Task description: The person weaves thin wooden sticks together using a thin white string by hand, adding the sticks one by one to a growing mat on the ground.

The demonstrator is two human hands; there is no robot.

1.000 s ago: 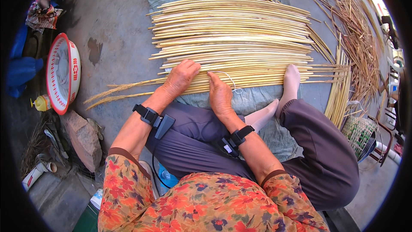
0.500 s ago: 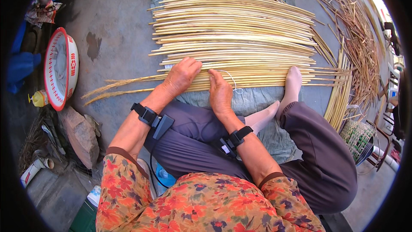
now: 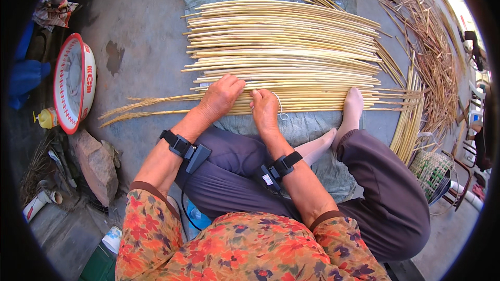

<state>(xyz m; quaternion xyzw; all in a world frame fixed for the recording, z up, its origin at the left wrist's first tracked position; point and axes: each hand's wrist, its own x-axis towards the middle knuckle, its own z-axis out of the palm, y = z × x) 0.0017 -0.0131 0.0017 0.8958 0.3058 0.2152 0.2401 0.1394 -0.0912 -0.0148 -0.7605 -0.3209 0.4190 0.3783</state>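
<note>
A row of pale straw-coloured stalks lies side by side, bound into a flat mat in front of me. Over its near left part, my left hand is closed, thumb and fingertips pressed together; what they pinch is hidden. Close beside it, my right hand is also closed, fingers curled at the near stalks. A white string loops out from behind the right hand and appears to run into its grip. Two stalks with feathery ends stick out to the left. My foot rests on the mat's near right part.
A grey-green sheet lies under the mat. To the left stand a red-rimmed white basin, a yellow bottle and a rock. Loose stalks, a heap of dry stems and a woven basket are at the right.
The fingers of my right hand have curled in more, and its fingertips have come slightly nearer my left hand. The left hand keeps its pinch. The view has shifted slightly.
</note>
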